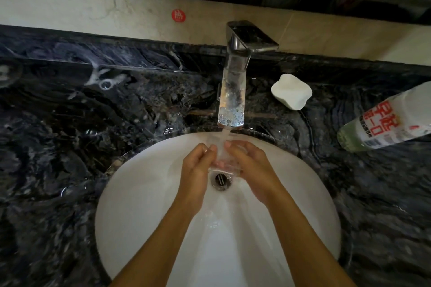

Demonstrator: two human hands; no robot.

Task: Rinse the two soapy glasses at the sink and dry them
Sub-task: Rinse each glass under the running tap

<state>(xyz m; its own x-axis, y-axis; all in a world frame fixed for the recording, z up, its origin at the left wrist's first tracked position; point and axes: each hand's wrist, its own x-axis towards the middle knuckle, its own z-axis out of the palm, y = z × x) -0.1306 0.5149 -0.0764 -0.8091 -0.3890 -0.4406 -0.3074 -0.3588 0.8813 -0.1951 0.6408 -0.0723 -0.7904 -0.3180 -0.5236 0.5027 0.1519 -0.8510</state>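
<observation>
Glass [222, 162]: clear, thin-walled, held over the drain [220, 179] under the running stream; its outline is faint and partly hidden by fingers. Only one glass can be made out.

Left hand [197, 165]: curled around the glass's left side, fingers bent against the wall, wet.

Right hand [249, 164]: curled around the right side, fingertips meeting the left hand's near the top of the glass. The glass is clasped between both hands.

Basin [140, 205]: white, glossy, oval, sunk into the counter; a sheet of water is seen running down toward the near edge.

Drain: round, chromed metal, just below the glass.

Tap [235, 81]: polished chrome, squared body with a flat lever on top; droplets cling to the spout, and a narrow stream falls from its tip.

Counter [70, 135]: dark marble, grey-white veining, wet sheen, a small soapy smear at the back left.

Soap dish [291, 92]: white, matt, lobed, placed right of the tap.

Bottle [384, 121]: clear plastic, white label with red characters, at the right edge.

Sticker [179, 15]: round, red, on the beige wall.
</observation>
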